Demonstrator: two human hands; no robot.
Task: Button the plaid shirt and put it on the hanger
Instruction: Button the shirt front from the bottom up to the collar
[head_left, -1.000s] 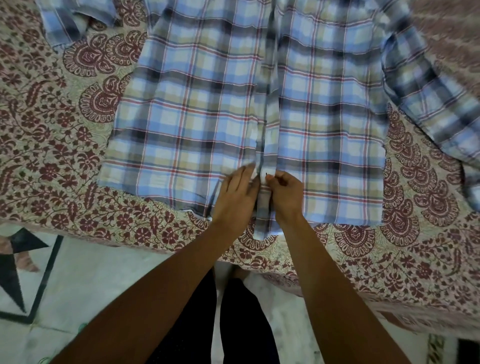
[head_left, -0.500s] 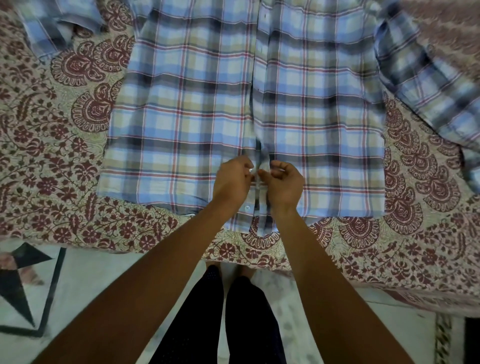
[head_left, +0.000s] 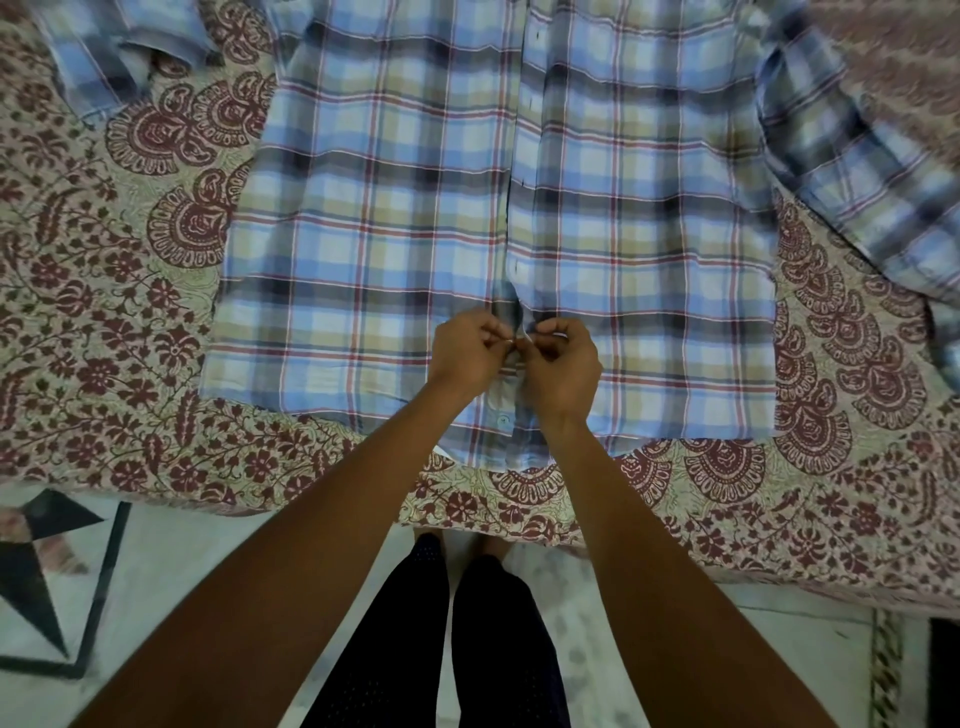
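A blue, cream and red plaid shirt (head_left: 395, 218) lies front-up on a patterned bedspread, hem toward me, sleeves spread to both sides. My left hand (head_left: 467, 353) pinches the left edge of the front placket near the hem. My right hand (head_left: 561, 364) pinches the right edge directly opposite, fingertips of both hands almost meeting. A small pale button (head_left: 502, 419) shows on the placket just below my hands. Buttons run up the placket above. No hanger is in view.
The cream bedspread (head_left: 104, 338) with maroon floral print covers the bed; its edge (head_left: 519, 519) runs just below the shirt hem. I stand against it on pale tiled floor (head_left: 182, 571) with a black star inlay at left. My dark trousers (head_left: 457, 649) show below.
Both hands moved up the placket from the hem to a spot a little higher. My left fingers, flat a second ago, now curl and pinch the cloth.
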